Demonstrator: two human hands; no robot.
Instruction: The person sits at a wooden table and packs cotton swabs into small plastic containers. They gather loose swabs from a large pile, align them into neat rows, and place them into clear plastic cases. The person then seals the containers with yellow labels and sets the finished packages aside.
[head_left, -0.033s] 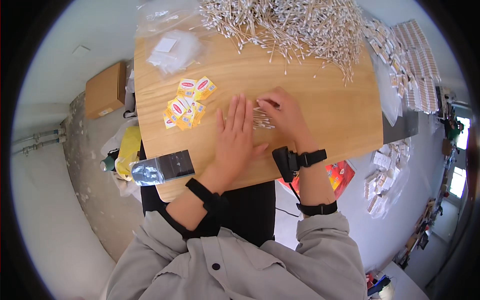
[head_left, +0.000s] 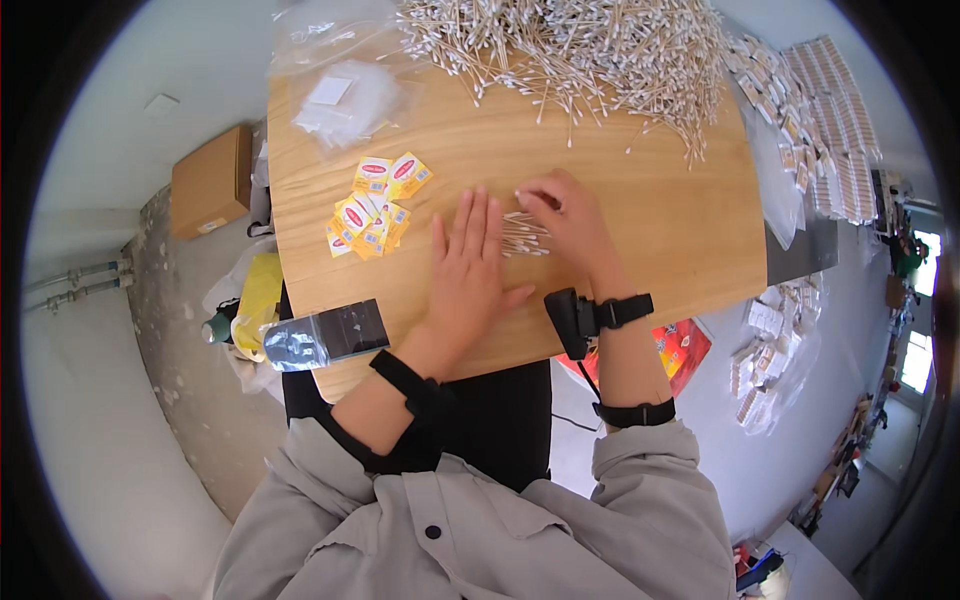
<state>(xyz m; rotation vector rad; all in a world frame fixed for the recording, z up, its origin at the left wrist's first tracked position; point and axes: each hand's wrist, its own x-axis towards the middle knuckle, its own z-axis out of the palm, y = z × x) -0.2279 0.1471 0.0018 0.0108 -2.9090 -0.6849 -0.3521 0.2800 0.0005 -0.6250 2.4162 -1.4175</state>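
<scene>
My left hand (head_left: 466, 262) lies flat on the wooden table, fingers stretched out, pressed against one side of a small row of cotton swabs (head_left: 524, 236). Part of that row is hidden under or behind its fingers. Just above and to the right of the row is my right hand (head_left: 572, 222), its thumb and forefinger pinched together. A white tip shows at the fingertips and looks like the end of a cotton swab; the rest of it is hidden. A large loose heap of cotton swabs (head_left: 600, 60) covers the far side of the table.
Yellow-and-white paper cards (head_left: 370, 215) lie left of my hands. Clear plastic bags (head_left: 345, 105) sit at the far left, and a dark phone-like slab in plastic (head_left: 325, 335) at the near left edge. Packed swabs (head_left: 830, 130) are beyond the right edge; a cardboard box (head_left: 211, 182) stands left.
My right hand has shifted slightly away from me, its pinched fingertips a little farther above the row of swabs. The left hand has barely moved.
</scene>
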